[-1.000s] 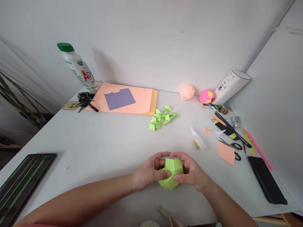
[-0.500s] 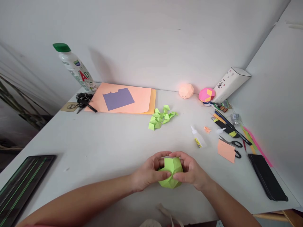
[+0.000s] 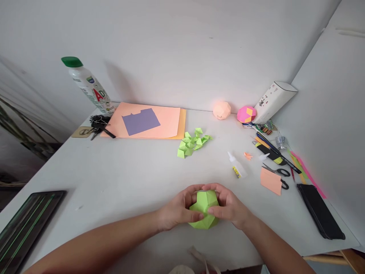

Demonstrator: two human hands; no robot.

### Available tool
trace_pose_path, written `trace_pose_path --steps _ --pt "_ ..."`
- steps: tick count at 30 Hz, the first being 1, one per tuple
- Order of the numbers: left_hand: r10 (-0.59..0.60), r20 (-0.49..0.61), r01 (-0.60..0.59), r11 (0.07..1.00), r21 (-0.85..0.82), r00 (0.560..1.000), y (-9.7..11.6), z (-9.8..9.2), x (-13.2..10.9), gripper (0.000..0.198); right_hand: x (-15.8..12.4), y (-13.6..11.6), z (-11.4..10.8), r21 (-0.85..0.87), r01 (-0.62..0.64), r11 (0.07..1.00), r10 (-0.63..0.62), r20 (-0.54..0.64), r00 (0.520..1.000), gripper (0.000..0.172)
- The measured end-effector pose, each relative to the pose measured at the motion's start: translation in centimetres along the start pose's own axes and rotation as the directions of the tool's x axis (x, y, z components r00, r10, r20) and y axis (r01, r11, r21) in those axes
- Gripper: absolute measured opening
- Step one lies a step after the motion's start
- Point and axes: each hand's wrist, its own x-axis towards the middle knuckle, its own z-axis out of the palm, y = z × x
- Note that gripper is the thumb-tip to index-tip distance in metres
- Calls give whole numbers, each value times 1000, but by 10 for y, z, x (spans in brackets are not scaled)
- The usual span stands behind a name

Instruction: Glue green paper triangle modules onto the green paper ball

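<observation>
Both my hands cup a green folded-paper ball low on the white table, near its front edge. My left hand wraps its left side, thumb pressed on the front. My right hand wraps the right side, fingers curled over the top. Farther back lies a heap of small green folded paper pieces. A small glue bottle lies to the right of my hands.
Peach paper sheets with a purple piece, keys and a green-capped bottle sit at back left. A peach ball, pink ball, white carton, pens, scissors, phone at right. Tablet at left.
My hands have turned the green ball slightly in place, so a different face shows on top. The view has shifted a little; nothing else on the table moved.
</observation>
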Motion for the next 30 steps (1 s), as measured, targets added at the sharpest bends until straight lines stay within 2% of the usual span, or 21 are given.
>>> trace_pose_path --steps 6,11,19,25,27,30 --pt "-4 0 4 1000 1 1000 -2 1 0 70 -1 -2 2 -20 -19 1000 18 -25 1000 55" --pt "-19 -15 19 1000 9 1000 0 3 -2 68 0 -1 5 -39 -46 998 42 -95 995 52" --pt "-26 -27 26 1000 9 999 -1 3 -1 70 1 2 9 -53 20 998 -26 -126 992 43" --pt "-28 -30 29 1000 10 999 -5 0 -2 75 1 3 7 -44 27 999 -33 -131 991 40" --pt "-7 -55 6 1000 -19 998 -5 -3 -2 71 0 1 4 -5 29 1000 -29 -129 991 39" --pt "68 -109 -79 992 -101 992 -5 -8 0 56 -1 -4 -2 88 44 995 -31 -146 989 38"
